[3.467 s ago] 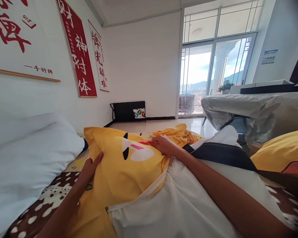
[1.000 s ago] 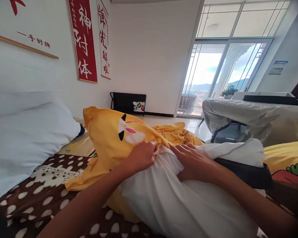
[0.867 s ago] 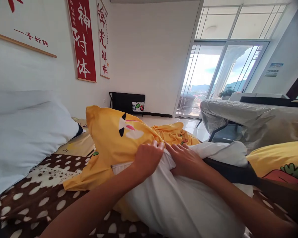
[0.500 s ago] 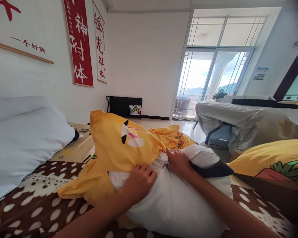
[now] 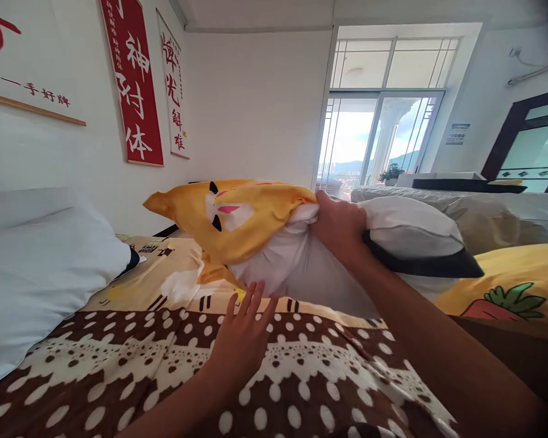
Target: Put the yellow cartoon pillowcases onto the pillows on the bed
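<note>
A white pillow (image 5: 329,274) is partly inside a yellow pillowcase (image 5: 187,213) printed with a cartoon face. My right hand (image 5: 340,225) is closed around the pillowcase's edge and the pillow together, holding them raised above the bed. Out of the case, to the right of that hand, sticks the pillow's end with a dark navy border (image 5: 429,264). My left hand (image 5: 242,334) has its fingers spread, just below the pillow's lower side and over the blanket (image 5: 296,377); whether the fingertips touch the pillow I cannot tell.
Another white pillow (image 5: 50,274) lies at the left against the wall. A yellow pillow with a carrot print (image 5: 520,280) is at the right. Behind it stands a table under plastic sheeting (image 5: 506,213). A sliding glass door (image 5: 351,134) is at the back.
My right hand has lifted the pillow and pillowcase up and away from me. My left hand has let go of the pillowcase and opened. The view has turned slightly right.
</note>
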Available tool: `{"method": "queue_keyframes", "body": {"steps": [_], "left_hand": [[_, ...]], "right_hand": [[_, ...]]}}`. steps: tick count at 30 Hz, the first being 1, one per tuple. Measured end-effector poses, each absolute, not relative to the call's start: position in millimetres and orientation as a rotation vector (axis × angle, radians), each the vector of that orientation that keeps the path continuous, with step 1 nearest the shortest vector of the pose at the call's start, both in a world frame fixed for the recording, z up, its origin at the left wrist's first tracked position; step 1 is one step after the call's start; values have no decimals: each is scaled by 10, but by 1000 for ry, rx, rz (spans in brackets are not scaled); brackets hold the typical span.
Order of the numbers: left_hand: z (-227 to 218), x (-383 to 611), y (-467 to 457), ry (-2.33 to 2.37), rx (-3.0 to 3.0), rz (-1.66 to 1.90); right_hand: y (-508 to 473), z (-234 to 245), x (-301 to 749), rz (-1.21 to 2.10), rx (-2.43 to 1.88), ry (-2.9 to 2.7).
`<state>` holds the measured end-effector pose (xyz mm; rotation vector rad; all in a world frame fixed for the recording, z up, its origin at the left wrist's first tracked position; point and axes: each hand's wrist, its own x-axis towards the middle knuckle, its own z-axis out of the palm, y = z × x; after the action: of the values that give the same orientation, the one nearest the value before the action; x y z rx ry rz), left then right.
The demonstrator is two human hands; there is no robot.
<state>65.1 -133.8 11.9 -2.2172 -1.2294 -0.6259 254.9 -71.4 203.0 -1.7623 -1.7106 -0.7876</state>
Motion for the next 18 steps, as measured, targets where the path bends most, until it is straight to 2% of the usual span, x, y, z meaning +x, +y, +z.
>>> {"method": "queue_keyframes", "body": {"steps": [3, 5, 7, 10, 12, 14, 16, 18], "left_hand": [[69, 579, -1194, -1409, -2407, -613], [30, 477, -1073, -1601, -2540, -641], [-11, 332, -948, -1831, -2697, -703], [-81, 106, -842, -2086, -2976, -717], [-137, 13, -852, -2182, -3114, -656], [-208, -2, -904, -2300, -3254, -665], [-301, 58, -967, -2497, -3386, -846], [-414, 172, -1020, -2709, -3424, -1147]], "right_hand": [[-813, 1764, 2279, -869, -1689, -1841], [-918, 1440, 2106, -837, -1628, -2131], [-1021, 1150, 2012, -606, -1487, -2611], [-1052, 1008, 2116, -26, -1180, -3091], [-931, 1093, 2346, -2, -1227, -2975], [-713, 1188, 2661, -223, -1468, -2707], [-464, 1174, 3011, -342, -1682, -2560], [-257, 1006, 3347, -205, -1799, -2502]]}}
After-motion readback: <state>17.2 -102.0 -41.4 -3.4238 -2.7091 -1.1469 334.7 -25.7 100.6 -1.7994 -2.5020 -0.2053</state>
